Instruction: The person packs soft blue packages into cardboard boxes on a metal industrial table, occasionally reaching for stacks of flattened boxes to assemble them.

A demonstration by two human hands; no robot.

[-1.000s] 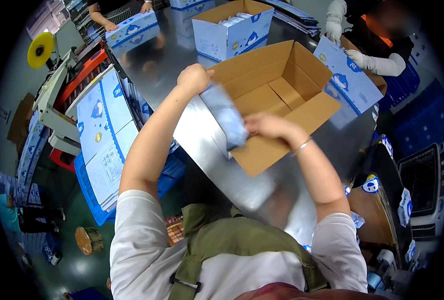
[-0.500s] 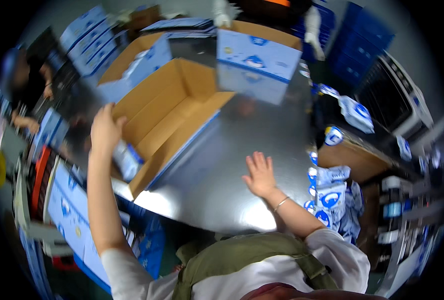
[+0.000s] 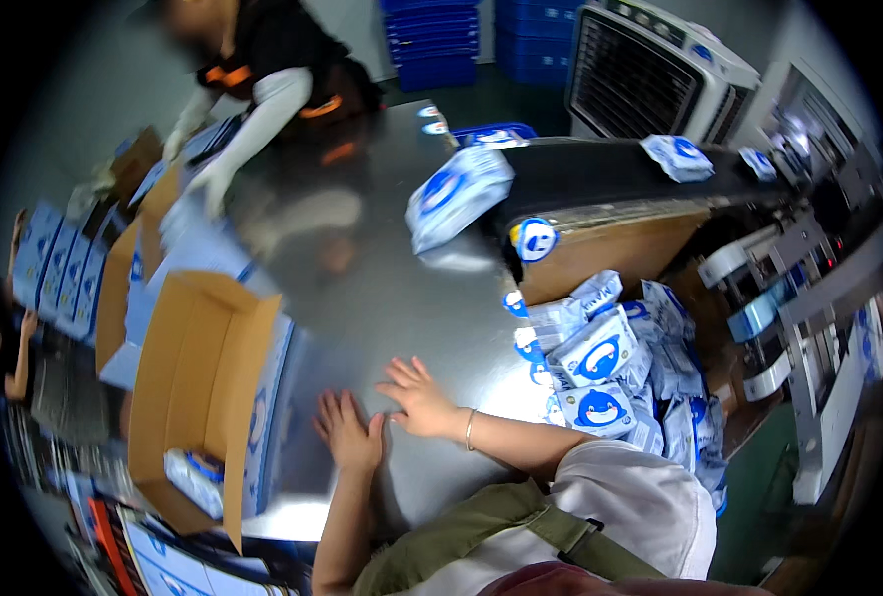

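My left hand (image 3: 349, 430) rests on the shiny metal table (image 3: 372, 298) with fingers stretched out and nothing in it. Just beside it, my right hand (image 3: 423, 399), with a bracelet at the wrist, is also spread and holds nothing. Left of both hands stands an open cardboard box (image 3: 188, 348), brown inside and blue outside. One white-and-blue soft pack (image 3: 195, 481) lies at its near end. Another such pack, a plump pouch (image 3: 459, 199), is tilted at the end of the black conveyor (image 3: 580, 177), at the table's far right side.
A co-worker (image 3: 292, 74) in white sleeves leans over boxes at the far left. A carton heaped with several packs (image 3: 600, 363) stands right of the table, below the conveyor. More packs ride the belt (image 3: 677, 159). Blue crates (image 3: 428, 45) and an air cooler (image 3: 650, 74) stand behind.
My view has turned right. My left hand has left the box's edge and now lies on the table near my right hand. A pouch has come to the conveyor's end.
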